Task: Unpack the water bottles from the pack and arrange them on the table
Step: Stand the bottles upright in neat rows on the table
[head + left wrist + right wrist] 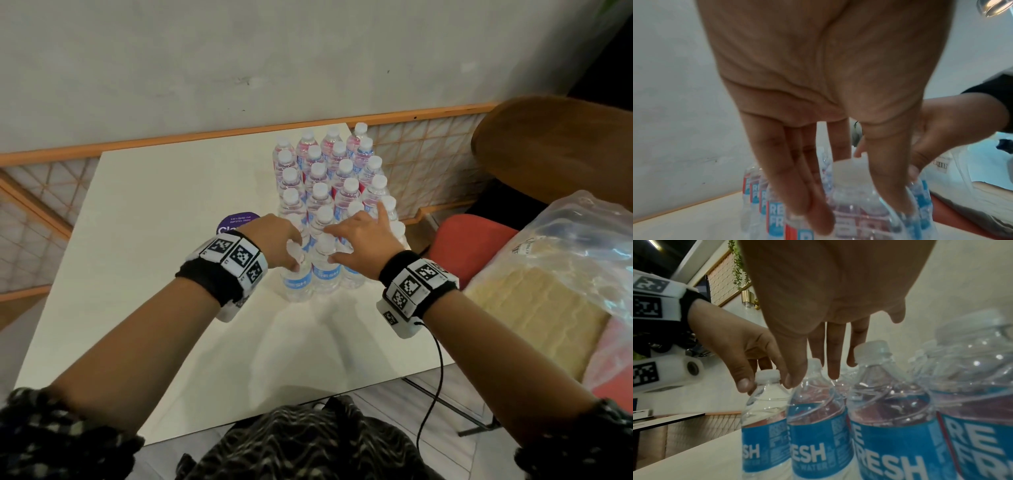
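Several clear water bottles (329,178) with white caps and blue labels stand in tight rows on the white table (154,240). My left hand (295,255) reaches down over the nearest left bottle (297,284) and pinches it at the neck, thumb on one side and fingers on the other. The left wrist view shows that bottle's cap (849,172) under the left hand (857,214). My right hand (356,236) hovers with straight, spread fingers over the neighbouring bottle tops. Its thumb lies by the cap of the bottle (813,418) beside the held one (766,402).
A purple round sticker (236,222) lies on the table behind my left wrist. On the right, crumpled clear plastic wrap (565,274) with a cardboard sheet lies on a red seat (469,243). A dark wooden round top (555,144) stands behind it. A wall borders the table's far edge.
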The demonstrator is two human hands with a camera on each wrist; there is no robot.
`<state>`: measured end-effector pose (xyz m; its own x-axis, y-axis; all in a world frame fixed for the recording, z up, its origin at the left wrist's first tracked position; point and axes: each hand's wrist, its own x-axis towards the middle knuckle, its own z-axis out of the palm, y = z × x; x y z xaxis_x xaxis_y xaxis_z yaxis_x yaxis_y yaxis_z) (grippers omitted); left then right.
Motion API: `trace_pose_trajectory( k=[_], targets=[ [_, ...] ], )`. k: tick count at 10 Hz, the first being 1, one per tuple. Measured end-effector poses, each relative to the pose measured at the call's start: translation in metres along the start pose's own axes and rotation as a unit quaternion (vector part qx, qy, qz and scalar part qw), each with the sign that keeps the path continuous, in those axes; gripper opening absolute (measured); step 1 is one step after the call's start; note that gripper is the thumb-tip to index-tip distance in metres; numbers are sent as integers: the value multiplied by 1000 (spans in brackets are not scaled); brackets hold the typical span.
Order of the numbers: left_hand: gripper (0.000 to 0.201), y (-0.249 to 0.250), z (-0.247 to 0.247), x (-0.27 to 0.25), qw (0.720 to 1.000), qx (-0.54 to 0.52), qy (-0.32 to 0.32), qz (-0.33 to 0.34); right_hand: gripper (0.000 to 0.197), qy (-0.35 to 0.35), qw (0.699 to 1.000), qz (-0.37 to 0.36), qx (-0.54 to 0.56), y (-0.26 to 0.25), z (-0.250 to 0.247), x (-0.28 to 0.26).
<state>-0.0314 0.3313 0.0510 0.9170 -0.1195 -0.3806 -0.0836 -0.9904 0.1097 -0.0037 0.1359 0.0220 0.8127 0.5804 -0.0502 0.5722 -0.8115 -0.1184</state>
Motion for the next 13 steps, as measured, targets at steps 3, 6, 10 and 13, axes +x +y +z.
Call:
trace_pose_trajectory(
  k=[3,6,10,13],
  targets=[
    [31,-3,12,1,997,-55,41,25,44,3,1000,21,-3,-4,2,10],
    [27,-1,13,-3,997,-50,48,38,41,-11,1000,25,-8,-11,-6,7],
    [26,0,13,-3,996,-48,62,46,39,-40,999,20,21,-9,-7,14],
    [46,-3,17,-5,989,-126,74,16,46,-12,999,26,42,-9,-12,6]
  ],
)
